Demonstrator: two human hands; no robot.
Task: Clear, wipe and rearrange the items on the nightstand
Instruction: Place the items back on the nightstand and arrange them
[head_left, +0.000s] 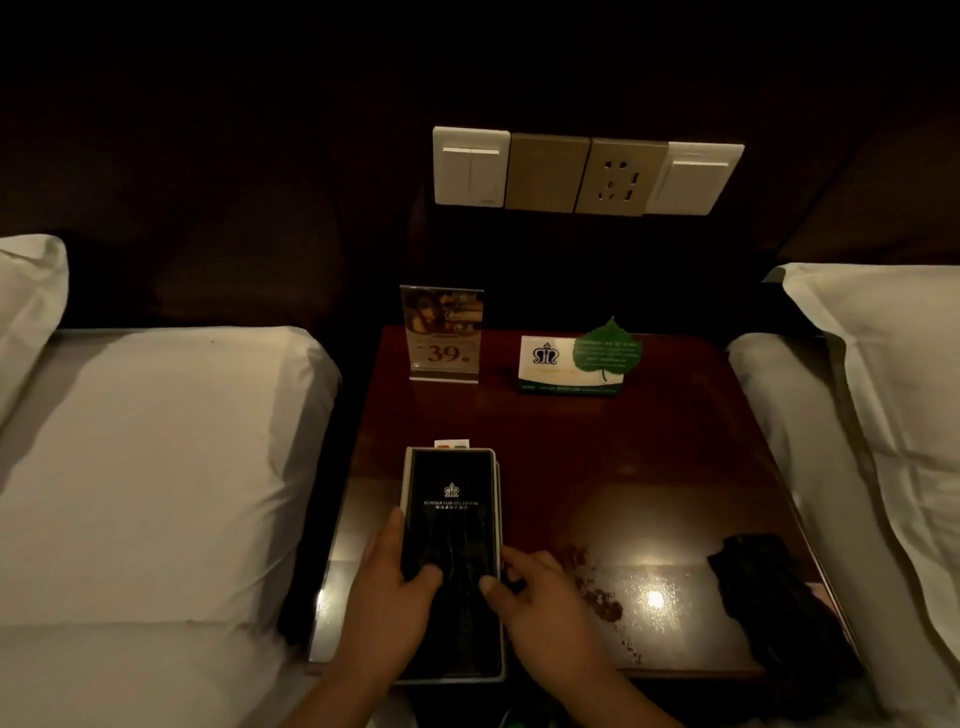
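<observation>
Nightstand (597, 447) stood between two beds, its glossy brown top serving as the bench. One black folder (451, 525) lay at the front left edge (a small card peeked out behind it). Both hands gripped its near end: left hand (387, 597) curled around the left side with thumb on the cover, right hand (540, 603) pinching the right edge. Farther back stood one acrylic sign (443, 332) and one tent card (563, 364) with one green leaf tag (608, 349). One dark cloth (769, 587) sat front right, near brown crumbs (597, 592).
</observation>
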